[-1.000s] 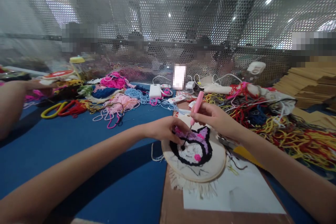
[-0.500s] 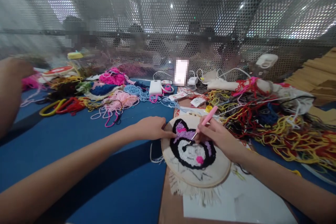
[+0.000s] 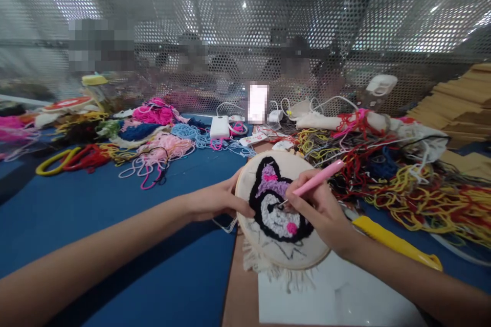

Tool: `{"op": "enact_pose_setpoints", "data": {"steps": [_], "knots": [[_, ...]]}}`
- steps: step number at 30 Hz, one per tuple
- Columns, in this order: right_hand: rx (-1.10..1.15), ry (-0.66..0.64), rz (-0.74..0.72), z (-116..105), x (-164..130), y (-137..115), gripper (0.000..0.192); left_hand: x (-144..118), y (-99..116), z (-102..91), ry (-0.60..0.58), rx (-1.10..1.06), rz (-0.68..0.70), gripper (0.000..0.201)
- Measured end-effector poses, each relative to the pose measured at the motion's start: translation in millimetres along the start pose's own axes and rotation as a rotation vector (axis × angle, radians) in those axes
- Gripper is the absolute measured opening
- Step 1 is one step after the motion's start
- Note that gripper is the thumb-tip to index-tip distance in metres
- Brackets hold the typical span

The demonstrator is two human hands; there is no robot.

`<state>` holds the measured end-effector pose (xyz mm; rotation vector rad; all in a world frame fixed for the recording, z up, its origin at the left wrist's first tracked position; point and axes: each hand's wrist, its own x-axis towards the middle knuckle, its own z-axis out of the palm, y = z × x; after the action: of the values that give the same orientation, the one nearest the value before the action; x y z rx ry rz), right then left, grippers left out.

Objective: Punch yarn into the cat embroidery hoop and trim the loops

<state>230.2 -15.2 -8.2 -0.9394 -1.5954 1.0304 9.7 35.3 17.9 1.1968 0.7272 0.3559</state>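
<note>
An embroidery hoop (image 3: 268, 245) bearing a tufted black, white and purple cartoon face is tilted up from the blue table (image 3: 115, 225), its left rim gripped by the left hand (image 3: 215, 202). The right hand (image 3: 320, 212) pinches a pink punch needle (image 3: 318, 178), its metal tip at the yarn pile and partly hidden by the fingers. Tangled yarn (image 3: 402, 184) sprawls behind; figures beyond the perforated screen (image 3: 345, 25) are blurred.
</note>
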Motion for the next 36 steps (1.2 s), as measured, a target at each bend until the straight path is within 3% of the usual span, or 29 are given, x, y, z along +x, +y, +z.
{"op": "enact_pose_setpoints", "data": {"steps": [8,16,27,31,36], "knots": [[-0.265,0.027,-0.137,-1,-3,-6,0.007,5,-5,1.7,0.000,-0.057,0.077,0.101],[-0.343,0.009,-0.183,0,-3,-6,0.008,3,-3,1.2,-0.023,0.005,0.135,0.104],[-0.565,-0.156,-0.012,4,1,-18,0.007,4,-5,3.5,0.014,0.068,0.188,0.102],[-0.661,-0.178,-0.065,11,5,-20,0.015,1,-2,7.5,0.016,0.084,0.186,0.102],[-0.415,-0.242,0.091,11,9,-24,0.010,-1,-1,8.5,0.019,0.107,0.182,0.100]]}}
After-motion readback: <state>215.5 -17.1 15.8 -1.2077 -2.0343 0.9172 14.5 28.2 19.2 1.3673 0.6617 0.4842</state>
